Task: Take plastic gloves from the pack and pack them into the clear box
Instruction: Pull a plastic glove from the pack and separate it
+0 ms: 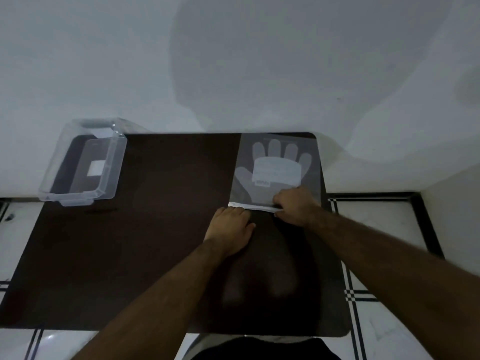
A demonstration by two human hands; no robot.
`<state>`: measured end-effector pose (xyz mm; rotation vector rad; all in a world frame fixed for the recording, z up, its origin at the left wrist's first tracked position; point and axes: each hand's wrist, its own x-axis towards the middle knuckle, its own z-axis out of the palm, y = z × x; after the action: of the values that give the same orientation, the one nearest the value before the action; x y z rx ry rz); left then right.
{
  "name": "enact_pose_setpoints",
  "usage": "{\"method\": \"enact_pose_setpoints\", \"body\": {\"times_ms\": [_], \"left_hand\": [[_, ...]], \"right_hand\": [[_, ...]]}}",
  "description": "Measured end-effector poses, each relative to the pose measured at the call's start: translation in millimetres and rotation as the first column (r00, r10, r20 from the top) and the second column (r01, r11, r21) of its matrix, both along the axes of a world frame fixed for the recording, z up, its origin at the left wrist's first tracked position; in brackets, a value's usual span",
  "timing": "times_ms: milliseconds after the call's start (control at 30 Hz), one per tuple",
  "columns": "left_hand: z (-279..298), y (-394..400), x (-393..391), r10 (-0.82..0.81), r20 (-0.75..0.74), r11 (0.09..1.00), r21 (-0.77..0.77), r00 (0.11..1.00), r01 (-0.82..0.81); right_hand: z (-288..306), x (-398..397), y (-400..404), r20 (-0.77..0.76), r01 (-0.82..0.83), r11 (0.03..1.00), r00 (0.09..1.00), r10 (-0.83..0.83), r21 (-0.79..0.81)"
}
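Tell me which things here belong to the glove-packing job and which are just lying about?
Part of the job:
- glove pack, flat at the table's far right
- clear box, open, at the far left corner
- left hand and right hand, both at the pack's near edge

Just there:
- dark table
- tiled floor
- white wall

Box (83,162) left of pack (278,167)

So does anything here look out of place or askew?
Only the clear box: it sits skewed on the table's far left corner, overhanging the edge. The glove pack lies flat, both hands at its near edge.
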<state>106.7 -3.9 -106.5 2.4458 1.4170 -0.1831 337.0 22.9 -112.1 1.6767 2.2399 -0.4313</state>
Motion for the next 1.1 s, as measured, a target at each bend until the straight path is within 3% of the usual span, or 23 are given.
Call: {"method": "enact_pose_setpoints", "body": {"times_ms": [233,367,433,633,1100], "left_hand": [[-17,10,21,-0.017,0.101,1.0,0.01,0.995,0.016],[-24,14,32,-0.119,0.135,0.993,0.018,0.984,0.117],[-29,15,35,-0.161,0.125,0.987,0.036,0.979,0.158],[-33,22,40,-0.088,0.102,0.996,0.043,0.991,0.084],[-30,49,65,-0.038,-0.086,0.994,0.1,0.996,0.047]], "right_hand": [[-7,12,11,-0.131,-0.005,1.0,0.991,0.003,-0.015],[-13,14,15,-0.18,0.03,0.999,0.983,-0.037,-0.044],[-16,14,16,-0.186,0.037,0.998,0.981,-0.046,-0.051],[-21,18,19,-0.225,0.114,0.993,0.968,-0.113,-0.011],[-33,13,20,-0.304,0.305,0.947,0.916,-0.261,0.105]]}}
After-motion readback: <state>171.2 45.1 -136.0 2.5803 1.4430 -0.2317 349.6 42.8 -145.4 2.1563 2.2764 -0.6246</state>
